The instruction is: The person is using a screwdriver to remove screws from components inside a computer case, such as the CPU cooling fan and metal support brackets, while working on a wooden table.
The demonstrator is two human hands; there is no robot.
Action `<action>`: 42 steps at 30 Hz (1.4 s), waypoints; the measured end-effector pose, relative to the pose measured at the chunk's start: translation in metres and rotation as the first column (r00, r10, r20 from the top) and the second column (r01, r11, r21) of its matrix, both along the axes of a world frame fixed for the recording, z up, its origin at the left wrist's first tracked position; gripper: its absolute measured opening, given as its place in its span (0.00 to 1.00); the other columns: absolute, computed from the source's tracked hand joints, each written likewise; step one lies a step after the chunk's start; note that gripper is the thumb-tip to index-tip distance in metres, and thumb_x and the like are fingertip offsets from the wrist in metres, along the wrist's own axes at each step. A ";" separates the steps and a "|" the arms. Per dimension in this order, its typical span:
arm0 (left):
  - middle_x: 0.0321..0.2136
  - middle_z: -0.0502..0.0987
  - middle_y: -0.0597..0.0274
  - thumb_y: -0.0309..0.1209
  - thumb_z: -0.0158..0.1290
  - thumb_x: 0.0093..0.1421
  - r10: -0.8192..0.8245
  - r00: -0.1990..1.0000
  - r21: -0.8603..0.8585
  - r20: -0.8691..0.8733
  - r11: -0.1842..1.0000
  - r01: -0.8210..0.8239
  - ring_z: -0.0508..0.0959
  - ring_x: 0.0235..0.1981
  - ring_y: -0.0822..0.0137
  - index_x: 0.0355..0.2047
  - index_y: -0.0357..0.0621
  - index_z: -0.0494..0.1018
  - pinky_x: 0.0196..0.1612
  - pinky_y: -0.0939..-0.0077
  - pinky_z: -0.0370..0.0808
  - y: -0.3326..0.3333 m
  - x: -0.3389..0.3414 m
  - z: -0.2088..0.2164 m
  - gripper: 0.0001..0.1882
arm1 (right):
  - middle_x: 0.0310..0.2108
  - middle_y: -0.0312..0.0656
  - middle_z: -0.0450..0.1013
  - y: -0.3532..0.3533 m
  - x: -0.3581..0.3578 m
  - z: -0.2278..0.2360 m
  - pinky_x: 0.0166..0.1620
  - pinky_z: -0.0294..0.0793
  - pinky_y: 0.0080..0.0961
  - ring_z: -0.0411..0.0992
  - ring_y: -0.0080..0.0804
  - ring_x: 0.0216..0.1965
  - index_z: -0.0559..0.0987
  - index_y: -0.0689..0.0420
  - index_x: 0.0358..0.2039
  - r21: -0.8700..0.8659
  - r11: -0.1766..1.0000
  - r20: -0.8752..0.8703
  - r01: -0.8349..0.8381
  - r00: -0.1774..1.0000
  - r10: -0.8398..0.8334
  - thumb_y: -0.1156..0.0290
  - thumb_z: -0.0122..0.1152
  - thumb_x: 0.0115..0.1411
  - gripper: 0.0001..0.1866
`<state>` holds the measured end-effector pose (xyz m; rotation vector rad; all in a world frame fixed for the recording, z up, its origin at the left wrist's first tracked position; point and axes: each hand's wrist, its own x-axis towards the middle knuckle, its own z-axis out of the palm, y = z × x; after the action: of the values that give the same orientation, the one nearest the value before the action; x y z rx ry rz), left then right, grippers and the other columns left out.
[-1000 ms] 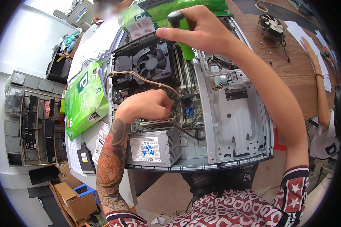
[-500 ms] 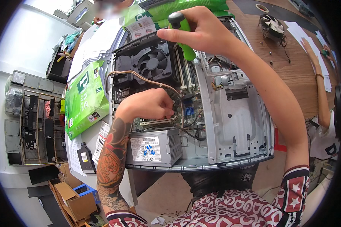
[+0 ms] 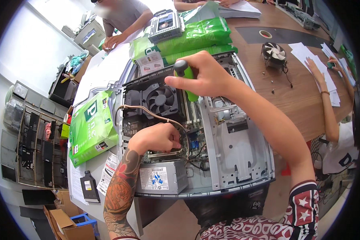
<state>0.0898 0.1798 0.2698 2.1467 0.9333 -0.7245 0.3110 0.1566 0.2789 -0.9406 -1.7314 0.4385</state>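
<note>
Right hand (image 3: 209,76) gripping screwdriver (image 3: 192,96), left hand (image 3: 158,139) curled, hold unclear, tabletop (image 3: 292,120) spreading past edge of case (image 3: 237,156)

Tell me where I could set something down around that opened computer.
Bare wooden table shows between the right forearm and the co-worker's arm, beside the loose screws. It's crowded left of the computer case, with a green paper pack and black part, and inside it, around the left hand.
</note>
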 end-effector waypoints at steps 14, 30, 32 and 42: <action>0.22 0.82 0.60 0.37 0.59 0.60 -0.160 0.981 0.032 0.105 0.987 0.158 0.80 0.24 0.68 0.34 0.38 0.79 0.30 0.72 0.75 0.003 -0.007 -0.001 0.13 | 0.14 0.34 0.69 -0.006 0.002 0.005 0.22 0.59 0.21 0.61 0.17 0.17 0.77 0.61 0.21 0.009 1.000 0.000 0.018 1.000 -0.018 0.61 0.70 0.58 0.18; 0.19 0.79 0.62 0.33 0.55 0.62 -0.042 0.997 -0.034 0.059 0.998 0.044 0.80 0.23 0.70 0.34 0.37 0.77 0.29 0.74 0.75 0.003 -0.004 0.000 0.10 | 0.13 0.39 0.70 -0.001 0.007 0.000 0.22 0.63 0.24 0.62 0.23 0.15 0.82 0.63 0.27 0.038 0.995 0.052 0.091 0.994 -0.093 0.54 0.71 0.55 0.21; 0.19 0.79 0.62 0.34 0.54 0.63 -0.071 0.995 -0.025 0.073 0.997 0.073 0.80 0.22 0.70 0.34 0.37 0.77 0.29 0.75 0.75 0.004 -0.005 0.000 0.11 | 0.13 0.39 0.71 0.000 0.007 0.001 0.23 0.64 0.24 0.64 0.23 0.15 0.82 0.63 0.25 0.025 0.994 0.055 0.107 0.993 -0.108 0.54 0.71 0.55 0.21; 0.19 0.79 0.60 0.36 0.53 0.66 -0.018 0.996 0.026 0.082 1.000 0.016 0.80 0.22 0.69 0.31 0.36 0.76 0.28 0.73 0.75 -0.002 -0.003 0.001 0.14 | 0.13 0.35 0.65 -0.002 0.004 -0.001 0.21 0.58 0.23 0.58 0.19 0.17 0.78 0.61 0.23 0.076 0.992 0.075 0.104 0.991 -0.110 0.55 0.70 0.58 0.20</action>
<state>0.0868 0.1780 0.2706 2.1920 0.8856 -0.6305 0.3149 0.1548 0.2780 -1.0052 -1.7468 0.2699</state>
